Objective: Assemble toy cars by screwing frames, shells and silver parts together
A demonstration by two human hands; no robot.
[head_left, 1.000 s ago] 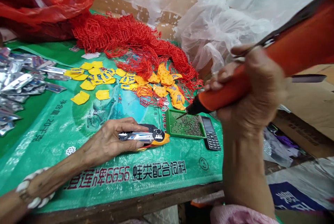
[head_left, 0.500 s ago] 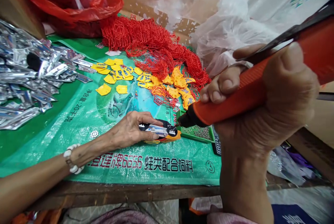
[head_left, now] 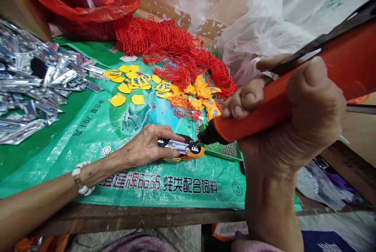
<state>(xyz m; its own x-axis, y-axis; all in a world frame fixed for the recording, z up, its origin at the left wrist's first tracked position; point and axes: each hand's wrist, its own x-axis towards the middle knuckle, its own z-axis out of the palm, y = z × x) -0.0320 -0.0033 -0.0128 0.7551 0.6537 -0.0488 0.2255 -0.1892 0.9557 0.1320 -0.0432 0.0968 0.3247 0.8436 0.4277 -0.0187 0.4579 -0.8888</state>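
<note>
The left hand pinches the toy between thumb and fingers, gripping its long sides and leaving its right end showing. The right hand wraps its fingers round a thick orange driver, the black nose slanting down to the toy's right end; from here I can't tell whether the tip touches. Just right of the toy, the tray sits partly behind that nose, so there's little room on this side. On the toy's near side, a strip of printed green sheet runs to the table edge. Sheet stretches wider to the toy's left, with a white disc on it, then silver pieces. Beyond the toy lie yellow pieces, orange pieces and heaped red frames.
</note>
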